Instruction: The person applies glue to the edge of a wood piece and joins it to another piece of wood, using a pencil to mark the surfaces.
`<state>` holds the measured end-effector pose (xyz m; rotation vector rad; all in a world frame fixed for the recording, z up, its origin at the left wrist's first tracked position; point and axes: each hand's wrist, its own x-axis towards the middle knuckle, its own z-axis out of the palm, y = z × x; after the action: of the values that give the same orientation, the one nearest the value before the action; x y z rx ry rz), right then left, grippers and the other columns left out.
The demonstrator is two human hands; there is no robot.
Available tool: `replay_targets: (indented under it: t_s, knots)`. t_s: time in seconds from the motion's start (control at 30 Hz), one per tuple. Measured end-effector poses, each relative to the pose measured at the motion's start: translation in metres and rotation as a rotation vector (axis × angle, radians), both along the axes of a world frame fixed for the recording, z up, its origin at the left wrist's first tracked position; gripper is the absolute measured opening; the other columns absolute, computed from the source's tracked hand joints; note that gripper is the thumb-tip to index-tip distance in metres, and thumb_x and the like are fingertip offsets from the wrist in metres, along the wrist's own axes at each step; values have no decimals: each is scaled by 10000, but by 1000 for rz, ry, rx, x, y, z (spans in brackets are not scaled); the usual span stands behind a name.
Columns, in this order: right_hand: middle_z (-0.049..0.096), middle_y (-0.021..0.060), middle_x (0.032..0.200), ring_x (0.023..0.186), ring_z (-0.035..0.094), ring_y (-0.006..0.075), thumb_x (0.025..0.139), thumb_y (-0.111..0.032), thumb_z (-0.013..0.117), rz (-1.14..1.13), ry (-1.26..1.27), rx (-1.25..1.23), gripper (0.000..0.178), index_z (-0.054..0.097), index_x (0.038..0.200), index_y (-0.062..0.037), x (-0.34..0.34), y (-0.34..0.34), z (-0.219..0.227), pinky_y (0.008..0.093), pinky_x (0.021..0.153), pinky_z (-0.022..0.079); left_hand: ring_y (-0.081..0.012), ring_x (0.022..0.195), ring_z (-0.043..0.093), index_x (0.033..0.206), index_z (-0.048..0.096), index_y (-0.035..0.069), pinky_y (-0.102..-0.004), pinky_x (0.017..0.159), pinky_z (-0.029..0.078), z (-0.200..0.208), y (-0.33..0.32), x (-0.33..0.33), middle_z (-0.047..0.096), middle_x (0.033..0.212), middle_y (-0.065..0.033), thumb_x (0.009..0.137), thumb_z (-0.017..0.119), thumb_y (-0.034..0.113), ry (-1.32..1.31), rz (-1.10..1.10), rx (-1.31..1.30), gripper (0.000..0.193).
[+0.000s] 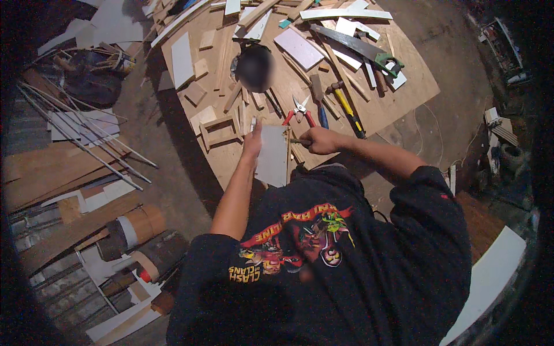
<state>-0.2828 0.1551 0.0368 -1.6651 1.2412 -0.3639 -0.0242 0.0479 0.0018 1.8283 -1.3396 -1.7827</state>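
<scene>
A white board [271,158] stands on edge close to my body, at the near side of the wooden work table. My left hand [253,143] is closed on the board's left edge, thumb pointing up. On the other side, my right hand [322,140] is closed round a short dark tool [299,141]; its tip reaches the board's right edge, and its kind is mostly hidden by the fingers. Just beyond the board lie red-handled pruning shears [300,111]. A small wooden frame [221,132] rests left of my left hand.
On the table [398,109] lie a yellow-and-black hammer [346,109], a blue-handled chisel [319,101], a green-handled handsaw [358,45] and many wood offcuts. A blurred dark round thing [254,68] sits mid-table. Long thin sticks [86,132] and boards cover the floor at left.
</scene>
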Motion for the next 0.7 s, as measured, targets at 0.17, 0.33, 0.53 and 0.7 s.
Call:
replay_targets:
  t_s: [0.17,0.33,0.53,0.7]
  knots:
    - [594,146,709,701,591,321,740,-81,590,-73,-54,48,157,581,866,13,14,-19,27,462,683,446,-224,1045,585,1338,562,-94,-380,896,486,6,10,-12,637,1194,-147,900,476,808,44,68,72,1006]
    - [687,211,902,914,687,352,802,-138,604,-168,115,28,291,652,1046,12,3,-25,50,457,824,515,-271,1128,595,1369,540,-96,-405,951,484,-6,-11,6,629,1266,-186,872,476,839,46,123,33,1061]
    - [682,255,821,840,701,385,772,-163,569,23,348,-94,316,676,994,34,5,-13,40,463,761,540,-291,1177,597,1350,581,-35,-442,985,485,-3,-29,17,631,1294,-182,827,495,872,-139,324,-7,1051]
    - [691,174,773,732,680,301,918,-455,656,-104,175,290,493,665,898,37,14,15,36,416,706,536,-265,1130,622,1355,589,75,-429,983,492,64,2,3,653,1236,-120,814,486,886,362,307,185,981]
